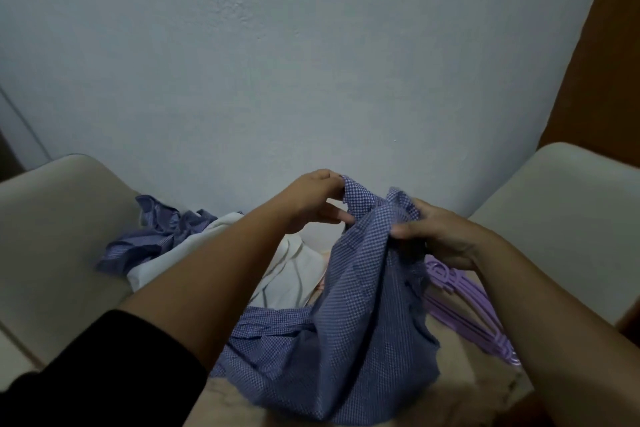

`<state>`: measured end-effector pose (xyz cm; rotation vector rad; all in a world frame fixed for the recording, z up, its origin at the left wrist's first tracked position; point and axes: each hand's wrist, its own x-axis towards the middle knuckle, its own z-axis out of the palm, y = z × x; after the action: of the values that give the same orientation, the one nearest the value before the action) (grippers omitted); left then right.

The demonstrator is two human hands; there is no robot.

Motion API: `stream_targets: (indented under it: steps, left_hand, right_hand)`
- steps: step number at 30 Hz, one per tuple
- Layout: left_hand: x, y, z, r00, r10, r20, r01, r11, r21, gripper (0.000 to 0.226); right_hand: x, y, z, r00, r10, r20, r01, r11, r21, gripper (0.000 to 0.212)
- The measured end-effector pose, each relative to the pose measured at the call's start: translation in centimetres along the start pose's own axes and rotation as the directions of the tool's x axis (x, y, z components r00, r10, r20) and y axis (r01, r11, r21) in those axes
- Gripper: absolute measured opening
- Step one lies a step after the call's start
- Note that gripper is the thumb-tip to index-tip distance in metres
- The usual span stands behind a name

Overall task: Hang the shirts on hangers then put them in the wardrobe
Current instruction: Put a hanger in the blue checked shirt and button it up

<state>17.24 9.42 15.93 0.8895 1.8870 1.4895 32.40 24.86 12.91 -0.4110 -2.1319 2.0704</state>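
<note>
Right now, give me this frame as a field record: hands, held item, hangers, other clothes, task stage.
left hand: pinches the checked shirt's top edge
right hand: grips the same shirt's bunched fabric
checked shirt: blue-purple, lifted at the top, lower part draped on the surface
purple hangers: stacked, lying under the right forearm, untouched
white garment: lying behind the shirt
striped blue shirt: crumpled at far left
stage: shirt not yet on a hanger
</note>
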Motion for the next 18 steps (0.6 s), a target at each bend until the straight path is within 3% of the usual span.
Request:
stream_targets:
  steps: [3,4,7,8,11,14,18]
  left_hand:
    - [-0.3,0.5,0.8,0.999,0.035,0.041,-0.036,0.998,0.042,0.011]
    - [-0.4,0.6,1.0,0.997,0.053,0.050,-0.056,0.996,0.063,0.011]
    - [-0.6,1.0,1.3,0.994,0.111,0.023,-0.113,0.983,0.142,0.013]
    - [-0.7,1.1,1.3,0.993,0.120,0.020,-0.122,0.978,0.168,0.013]
    - [-0.9,1.0,1.4,0.993,0.074,0.095,-0.092,0.976,0.196,0.021]
    - [-0.7,-0.2,2.0,0.983,0.035,0.178,-0.088,0.951,0.297,0.006]
    - [0.2,-1.7,2.5,0.988,0.074,0.134,-0.123,0.903,0.411,0.014]
  right_hand:
    - [0.6,-1.3,1.3,0.999,-0.005,-0.044,-0.002,0.985,-0.170,0.087]
    - [0.9,-1.6,1.8,0.996,-0.033,-0.080,0.014,0.974,-0.225,0.081]
    - [1.0,-2.5,2.6,0.973,-0.136,-0.187,0.076,0.952,-0.297,0.019]
    - [1.0,-2.6,2.7,0.963,-0.160,-0.219,0.090,0.950,-0.298,0.006]
    - [1.0,-2.7,2.3,0.930,-0.214,-0.300,0.146,0.962,-0.231,0.007]
    - [0.6,-2.9,2.0,0.920,-0.232,-0.316,0.222,0.973,-0.070,0.009]
    - [-0.3,-3.5,1.1,0.893,-0.264,-0.365,0.265,0.963,-0.048,0.012]
